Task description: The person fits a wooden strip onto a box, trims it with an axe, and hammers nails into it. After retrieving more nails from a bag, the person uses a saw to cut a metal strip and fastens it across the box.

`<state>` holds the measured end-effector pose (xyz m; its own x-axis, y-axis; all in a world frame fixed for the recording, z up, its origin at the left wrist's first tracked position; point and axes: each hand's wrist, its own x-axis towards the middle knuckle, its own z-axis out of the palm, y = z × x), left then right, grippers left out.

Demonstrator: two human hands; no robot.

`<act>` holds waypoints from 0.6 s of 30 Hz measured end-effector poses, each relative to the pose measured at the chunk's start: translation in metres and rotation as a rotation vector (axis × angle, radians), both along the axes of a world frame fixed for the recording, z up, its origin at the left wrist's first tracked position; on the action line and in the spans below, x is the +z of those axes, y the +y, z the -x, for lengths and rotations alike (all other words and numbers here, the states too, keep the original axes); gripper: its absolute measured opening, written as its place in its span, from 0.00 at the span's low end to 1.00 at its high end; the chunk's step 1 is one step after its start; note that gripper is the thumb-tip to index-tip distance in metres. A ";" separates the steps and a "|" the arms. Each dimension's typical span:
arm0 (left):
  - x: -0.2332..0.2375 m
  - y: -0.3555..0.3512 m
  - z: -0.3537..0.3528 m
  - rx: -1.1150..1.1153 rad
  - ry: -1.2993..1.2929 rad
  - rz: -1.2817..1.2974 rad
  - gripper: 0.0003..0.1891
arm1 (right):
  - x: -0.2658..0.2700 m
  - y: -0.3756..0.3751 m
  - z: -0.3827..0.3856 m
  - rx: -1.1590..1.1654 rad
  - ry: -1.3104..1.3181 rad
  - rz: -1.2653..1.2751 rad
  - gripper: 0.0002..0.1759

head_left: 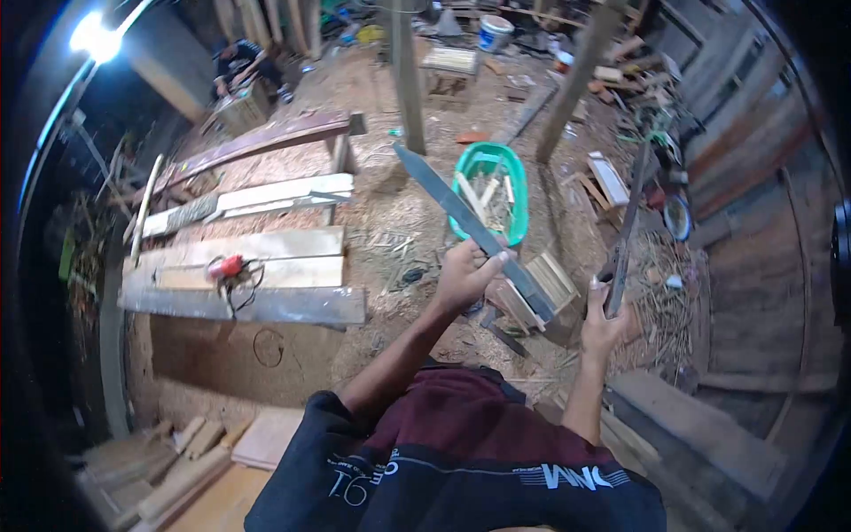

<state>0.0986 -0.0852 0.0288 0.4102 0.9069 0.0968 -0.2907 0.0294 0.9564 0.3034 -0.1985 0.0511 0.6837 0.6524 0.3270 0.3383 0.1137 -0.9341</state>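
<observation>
A long flat grey blade-like piece (443,197) slants across the middle of the view, its pointed end up and to the left. My left hand (470,275) is closed round its lower part, thumb on top. At the right, my right hand (603,324) grips a long dark narrow tool (628,226), held nearly upright and apart from the grey piece. Behind the grey piece stands a green tub (519,182) with wood offcuts in it. Below the tub, a small slatted wooden piece (551,282) is partly covered by the grey piece.
Boards (292,244) lie at the left, with a red power tool (227,267) and its cord on them. Two wooden posts (409,80) rise ahead. A person (239,66) sits at the upper left. Wood scraps (660,310) litter the right, beside a plank wall. More timber (199,474) is at lower left.
</observation>
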 end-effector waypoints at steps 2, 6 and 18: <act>0.002 0.008 0.036 0.091 0.026 -0.014 0.13 | 0.003 0.015 0.024 0.083 -0.045 0.065 0.08; 0.033 0.013 0.112 0.212 -0.082 0.083 0.10 | 0.006 0.048 0.090 0.262 0.012 0.185 0.11; 0.039 0.051 0.283 0.622 -0.145 0.055 0.11 | 0.004 0.132 0.259 0.719 0.048 0.273 0.12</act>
<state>-0.1849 -0.0345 0.0674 -0.2076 0.9765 0.0580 -0.3955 -0.1380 0.9080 0.0442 -0.0666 0.0549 0.0700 0.9950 0.0714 0.2271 0.0538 -0.9724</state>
